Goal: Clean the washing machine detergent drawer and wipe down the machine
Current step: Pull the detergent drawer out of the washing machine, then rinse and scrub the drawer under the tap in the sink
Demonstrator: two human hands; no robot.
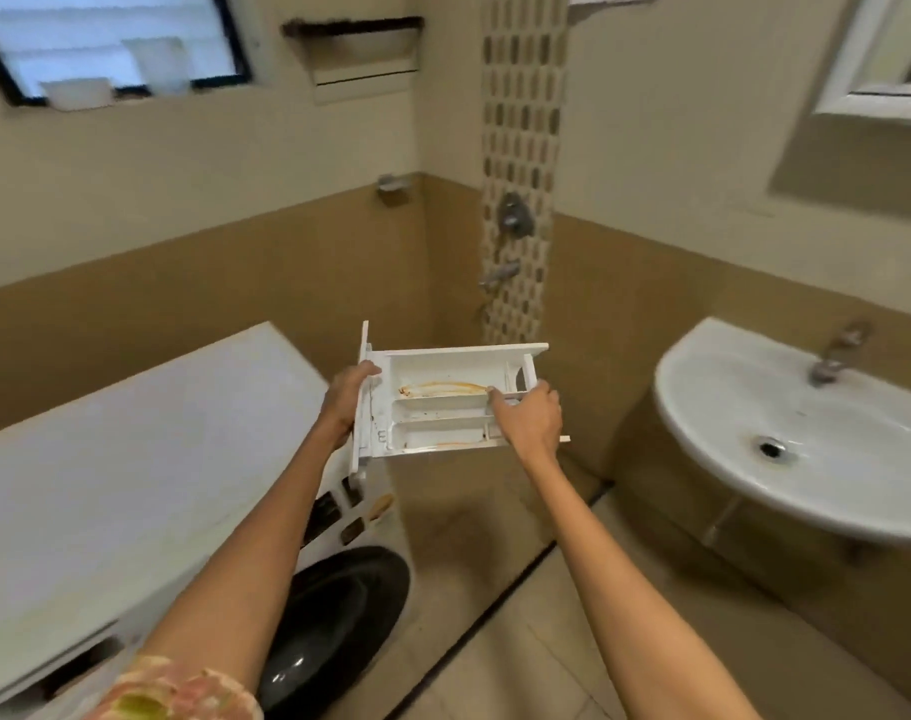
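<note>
I hold the white detergent drawer [443, 407] in the air, out of the machine, level with its compartments facing up. Orange-brown residue streaks its compartments. My left hand [345, 402] grips the drawer's front panel end. My right hand [528, 418] holds the opposite end, fingers hooked over a compartment wall. The white front-loading washing machine [131, 459] stands at the lower left, with its dark round door [339, 615] below my left forearm. An empty drawer slot shows at the machine's near bottom-left corner.
A white wall-hung sink [702, 433] with a tap [838, 350] is at the right. Shower fittings [515, 215] sit on the tiled corner strip beyond the drawer. A window [110, 39] is upper left, a mirror frame [869, 59] upper right. Tiled floor lies between machine and sink.
</note>
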